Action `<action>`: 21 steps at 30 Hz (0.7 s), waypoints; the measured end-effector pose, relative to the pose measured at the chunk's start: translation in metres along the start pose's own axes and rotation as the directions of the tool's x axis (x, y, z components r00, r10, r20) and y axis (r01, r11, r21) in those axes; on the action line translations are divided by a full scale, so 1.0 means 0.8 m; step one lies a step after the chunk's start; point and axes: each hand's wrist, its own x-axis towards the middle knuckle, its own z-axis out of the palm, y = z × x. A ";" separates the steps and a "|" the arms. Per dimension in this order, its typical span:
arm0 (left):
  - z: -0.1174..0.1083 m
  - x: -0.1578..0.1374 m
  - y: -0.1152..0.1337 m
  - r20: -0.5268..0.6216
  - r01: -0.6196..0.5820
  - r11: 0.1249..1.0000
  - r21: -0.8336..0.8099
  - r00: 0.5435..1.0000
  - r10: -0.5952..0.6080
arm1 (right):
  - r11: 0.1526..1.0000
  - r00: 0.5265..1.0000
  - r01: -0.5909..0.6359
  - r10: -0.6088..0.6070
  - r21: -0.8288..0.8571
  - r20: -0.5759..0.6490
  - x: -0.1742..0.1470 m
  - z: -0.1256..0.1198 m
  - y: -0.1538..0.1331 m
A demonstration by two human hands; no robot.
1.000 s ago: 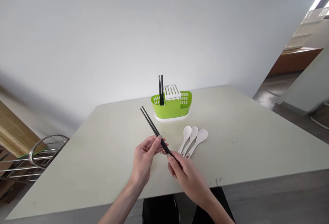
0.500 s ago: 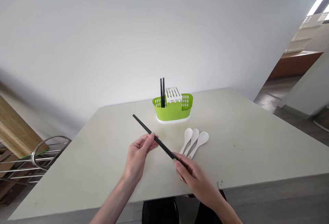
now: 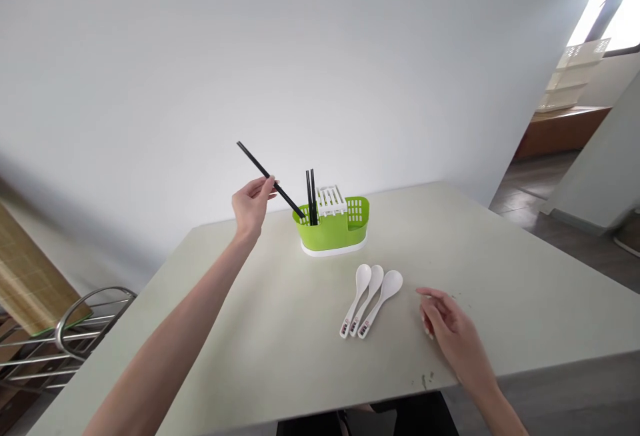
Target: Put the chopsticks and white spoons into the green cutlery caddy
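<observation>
Pinched in my left hand (image 3: pixel 253 206), a pair of black chopsticks (image 3: pixel 253 159) slants down toward the green cutlery holder (image 3: pixel 331 236). Their lower ends reach the left compartment's opening, beside two black chopsticks (image 3: pixel 311 197) that stand upright in it. A white slatted piece (image 3: pixel 331 202) covers the holder's middle. My right hand (image 3: pixel 455 333) holds nothing; its fingers are loosely curled and apart, low over the table to the right of the spoons. Three white spoons (image 3: pixel 385 289) lie fanned out in front of the holder, handles toward me.
The pale table (image 3: pixel 250 349) meets a white wall (image 3: pixel 320 76) at the back. A metal rack (image 3: pixel 75 329) with a bamboo board (image 3: pixel 35 263) stands beyond the left edge. My legs show below the front edge.
My left hand has carried the chopsticks forward to the holder's left compartment. My right hand has let go of them and moved right, away from the spoons.
</observation>
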 end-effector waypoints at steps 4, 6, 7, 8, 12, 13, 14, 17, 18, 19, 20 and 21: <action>0.031 0.011 -0.049 0.081 0.065 0.991 0.114 0.994 -0.074 | 0.995 0.995 0.012 -0.003 -0.095 0.101 -0.003 0.005 -0.001; 0.040 0.012 -0.070 0.119 0.099 0.974 0.205 0.985 -0.125 | 0.989 0.991 0.038 -0.019 -0.140 0.130 -0.003 0.006 -0.004; 0.043 0.012 -0.078 0.129 0.114 0.962 0.250 0.980 -0.150 | 0.988 0.991 0.048 -0.028 -0.149 0.133 -0.003 0.006 -0.006; 0.046 0.012 -0.086 0.134 0.127 0.947 0.294 0.976 -0.172 | 0.987 0.991 0.054 -0.035 -0.149 0.131 -0.003 0.006 -0.007; 0.053 0.014 -0.105 0.132 0.156 0.897 0.413 0.965 -0.228 | 0.990 0.992 0.053 -0.037 -0.130 0.122 -0.002 0.006 -0.009; 0.055 0.015 -0.108 0.136 0.153 0.892 0.426 0.964 -0.230 | 0.990 0.992 0.054 -0.038 -0.128 0.121 -0.001 0.006 -0.009; 0.056 0.016 -0.110 0.143 0.143 0.886 0.440 0.963 -0.227 | 0.990 0.992 0.055 -0.039 -0.127 0.123 -0.001 0.006 -0.008; 0.057 0.019 -0.118 0.164 0.081 0.856 0.511 0.968 -0.190 | 0.991 0.991 0.058 -0.042 -0.124 0.130 0.000 0.006 -0.005; 0.057 0.020 -0.120 0.170 0.063 0.844 0.533 0.969 -0.180 | 0.991 0.991 0.058 -0.042 -0.122 0.129 0.000 0.006 -0.004; 0.057 0.022 -0.123 0.172 0.054 0.836 0.546 0.969 -0.175 | 0.991 0.991 0.057 -0.041 -0.120 0.130 0.000 0.006 -0.003; 0.057 0.023 -0.125 0.172 0.056 0.834 0.548 0.969 -0.178 | 0.991 0.990 0.056 -0.039 -0.120 0.132 0.001 0.005 -0.001; 0.056 0.023 -0.127 0.172 0.064 0.835 0.546 0.967 -0.187 | 0.991 0.991 0.053 -0.037 -0.121 0.132 0.001 0.005 0.000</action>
